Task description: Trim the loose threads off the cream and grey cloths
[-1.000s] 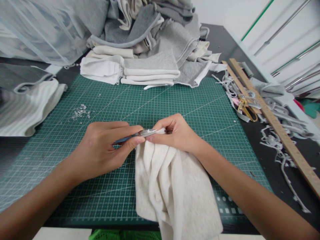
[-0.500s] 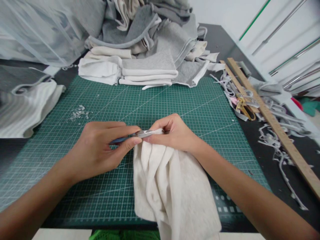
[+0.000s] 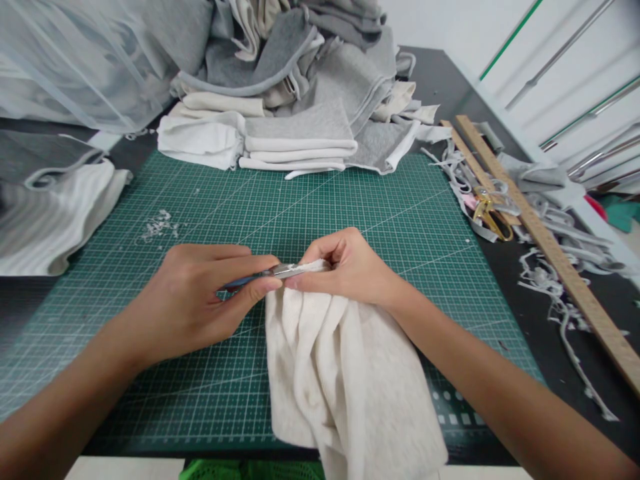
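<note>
My left hand [image 3: 200, 293] is closed around small thread snips [image 3: 245, 280] with a blue handle, their metal blades pointing right. The blades lie against the edge of a cream knit cloth [image 3: 385, 380]; I cannot tell whether they are apart or together. My right hand [image 3: 345, 267] pinches that edge between thumb and fingers, just right of the blades. Below my right hand the cloth hangs in folds over the front edge of the green cutting mat [image 3: 210, 400].
Folded grey and white fabrics [image 3: 300, 133] are piled at the back. Striped cloth [image 3: 65, 213] lies at the left, near thread scraps [image 3: 161, 227]. On the right are gold-handled scissors [image 3: 485, 217], a wooden ruler [image 3: 560, 267] and fabric offcuts [image 3: 540, 273]. A green basket [image 3: 250, 469] shows below the table.
The blade tips have shifted very slightly along the cloth edge, and more of the white edge shows. Both hands keep nearly the same place and hold.
</note>
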A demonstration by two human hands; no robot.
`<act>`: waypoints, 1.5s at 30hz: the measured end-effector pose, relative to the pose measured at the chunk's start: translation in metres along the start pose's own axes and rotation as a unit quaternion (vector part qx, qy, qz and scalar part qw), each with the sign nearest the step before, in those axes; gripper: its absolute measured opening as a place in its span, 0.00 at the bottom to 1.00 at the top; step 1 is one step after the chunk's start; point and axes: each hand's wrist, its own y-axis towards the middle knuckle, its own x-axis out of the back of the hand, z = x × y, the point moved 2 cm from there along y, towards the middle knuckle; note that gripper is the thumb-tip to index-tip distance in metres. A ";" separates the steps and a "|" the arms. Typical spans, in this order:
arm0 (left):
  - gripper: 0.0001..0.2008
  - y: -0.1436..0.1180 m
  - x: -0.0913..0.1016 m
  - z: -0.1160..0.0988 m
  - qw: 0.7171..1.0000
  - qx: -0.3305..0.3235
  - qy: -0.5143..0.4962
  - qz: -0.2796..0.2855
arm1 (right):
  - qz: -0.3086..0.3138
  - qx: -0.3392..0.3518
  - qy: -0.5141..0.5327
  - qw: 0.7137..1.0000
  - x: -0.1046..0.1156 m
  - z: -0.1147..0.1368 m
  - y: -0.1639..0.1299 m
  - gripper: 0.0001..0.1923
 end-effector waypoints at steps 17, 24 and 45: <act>0.07 0.003 -0.003 -0.001 0.996 0.054 -0.070 0.006 | -0.006 -0.022 -0.014 1.000 0.000 -0.002 0.000 0.12; 0.09 0.003 -0.005 -0.003 0.998 0.030 -0.061 -0.008 | -0.004 -0.023 -0.017 1.000 0.000 -0.002 0.001 0.13; 0.09 0.005 -0.004 -0.005 0.999 0.022 -0.034 -0.003 | 0.014 -0.017 0.009 1.000 0.000 -0.002 0.001 0.11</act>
